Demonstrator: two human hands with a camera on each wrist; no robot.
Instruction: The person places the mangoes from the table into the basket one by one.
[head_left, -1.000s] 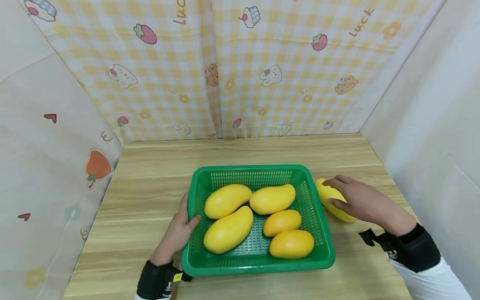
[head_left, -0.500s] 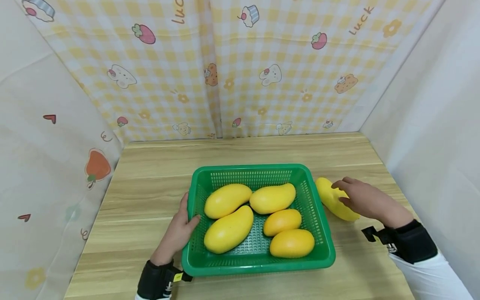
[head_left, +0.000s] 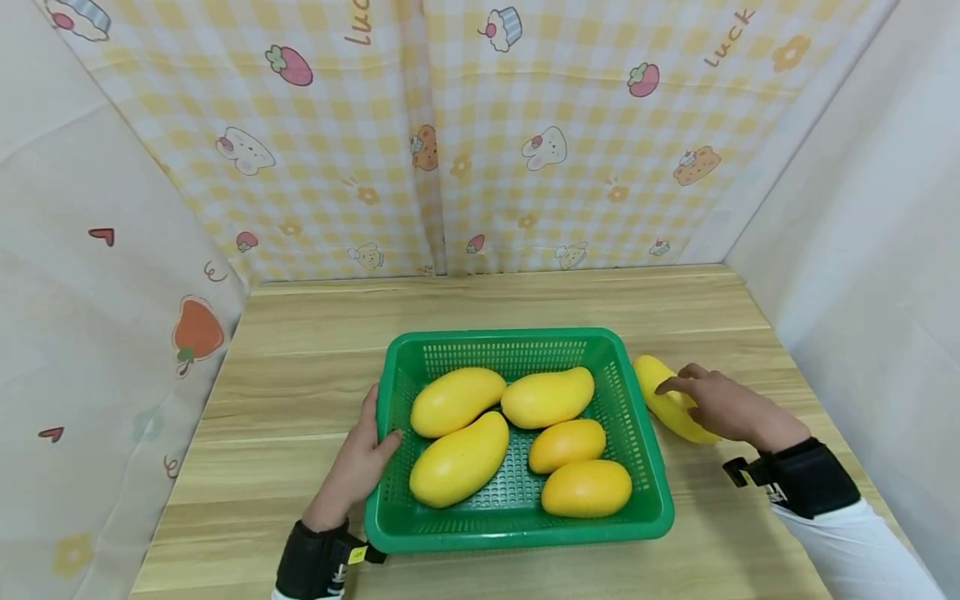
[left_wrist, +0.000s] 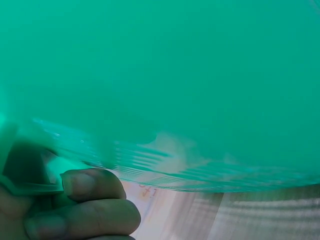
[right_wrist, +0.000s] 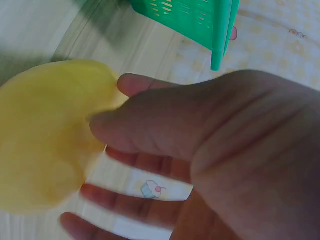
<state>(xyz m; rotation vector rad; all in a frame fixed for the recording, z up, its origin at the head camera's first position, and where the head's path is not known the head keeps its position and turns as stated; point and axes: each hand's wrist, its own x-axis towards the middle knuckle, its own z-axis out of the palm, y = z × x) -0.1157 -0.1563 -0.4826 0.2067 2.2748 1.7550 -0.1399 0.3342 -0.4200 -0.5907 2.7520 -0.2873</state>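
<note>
In the head view, a green plastic basket (head_left: 521,537) holds several yellow and orange-yellow mangoes, one of them the mango (head_left: 460,460) at the lower left. My left hand (head_left: 356,463) grips the basket's left rim, thumb over the inside. Its curled fingers (left_wrist: 95,184) show beneath the rim in the left wrist view. Outside the basket's right wall, a yellow mango (head_left: 663,392) lies slanted on the table. My right hand (head_left: 738,406) hovers over that mango's right side, fingers spread and loosely bent. In the right wrist view, the thumb overlaps the blurred mango (right_wrist: 40,135); whether they touch, I cannot tell.
A wood-grain table (head_left: 315,333) carries everything. Behind it hangs a yellow checked curtain (head_left: 487,200) with cartoon prints. White cloth walls close in the left side (head_left: 97,333) and the right side (head_left: 862,250). Both wrists wear black bands.
The right hand has shifted slightly, uncovering more of the loose mango, which has moved a little to the right. The left hand and the basket have stayed almost still.
</note>
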